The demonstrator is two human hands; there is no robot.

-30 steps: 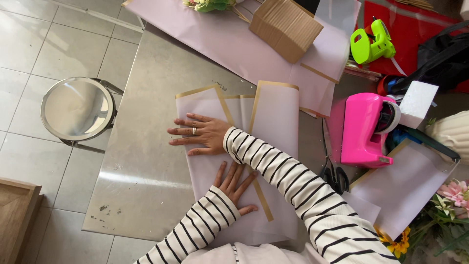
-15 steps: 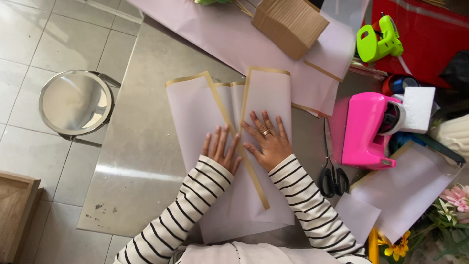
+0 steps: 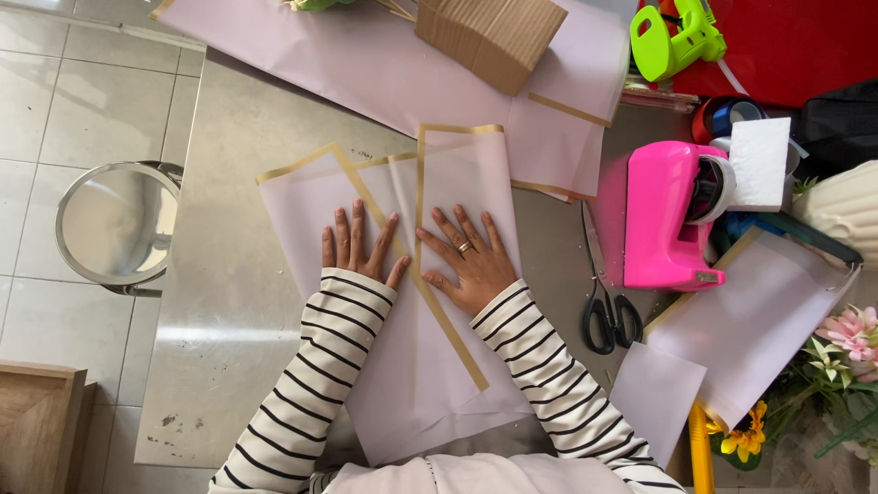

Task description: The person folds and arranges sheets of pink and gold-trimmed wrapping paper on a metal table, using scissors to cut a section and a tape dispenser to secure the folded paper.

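Both hands flat, fingers spread, gripping nothing: left hand [image 3: 358, 249] and right hand [image 3: 468, 261] press the pale pink gold-edged wrapping sheet [image 3: 457, 174] on the grey table [image 3: 229, 366], about as half a second ago. Scissors [image 3: 608, 306] right of sheet; pink tape dispenser [image 3: 668, 215] beyond.

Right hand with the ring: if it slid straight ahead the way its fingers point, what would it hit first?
Probably the gold-edged top border of the folded pink wrapping sheet under the right hand; beyond that lies another pink sheet.
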